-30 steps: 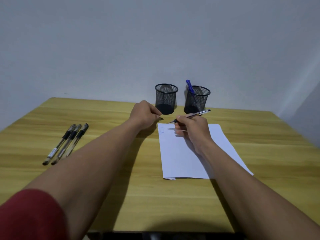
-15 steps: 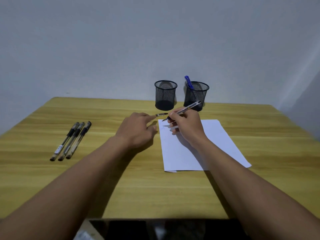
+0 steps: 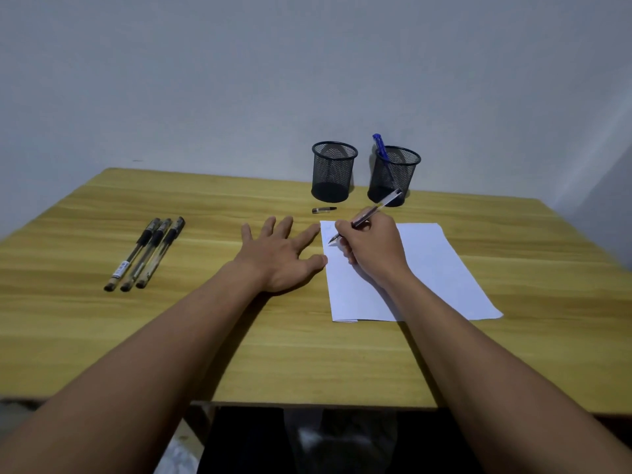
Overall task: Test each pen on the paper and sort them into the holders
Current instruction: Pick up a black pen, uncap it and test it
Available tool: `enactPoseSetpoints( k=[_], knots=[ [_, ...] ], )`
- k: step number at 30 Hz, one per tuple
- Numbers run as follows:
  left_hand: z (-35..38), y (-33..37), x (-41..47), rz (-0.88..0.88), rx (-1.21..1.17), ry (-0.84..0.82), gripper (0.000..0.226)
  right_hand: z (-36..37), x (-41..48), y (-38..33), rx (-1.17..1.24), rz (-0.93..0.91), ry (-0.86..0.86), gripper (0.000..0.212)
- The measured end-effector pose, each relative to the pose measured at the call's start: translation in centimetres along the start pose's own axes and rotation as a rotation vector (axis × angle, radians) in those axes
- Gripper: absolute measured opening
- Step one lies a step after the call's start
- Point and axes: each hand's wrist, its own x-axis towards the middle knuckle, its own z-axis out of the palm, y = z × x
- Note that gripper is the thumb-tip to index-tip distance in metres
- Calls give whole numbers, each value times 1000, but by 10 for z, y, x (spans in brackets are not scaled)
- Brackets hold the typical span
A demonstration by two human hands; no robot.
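Note:
My right hand grips a clear-barrelled pen, its tip touching the top left corner of the white paper. Faint marks show near that corner. My left hand lies flat and open on the table, fingers spread, thumb and forefinger at the paper's left edge. The pen's cap lies on the table just beyond my left fingers. Three capped black pens lie side by side at the left. Two black mesh holders stand at the back: the left holder looks empty, the right holder has a blue pen in it.
The wooden table runs up to a plain grey wall. Its front edge is near my body, with a dark gap below.
My left hand has set the cap down on the table and spread flat beside the paper. My right hand has lowered the pen's tip onto the paper.

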Motion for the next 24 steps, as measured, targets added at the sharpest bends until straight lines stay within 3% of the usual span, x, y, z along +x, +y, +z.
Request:
enactPoseSetpoints(
  k=[24],
  knots=[
    [1, 1, 6, -26, 14, 22, 77, -2, -2, 1, -159, -43, -8, 18]
  ],
)
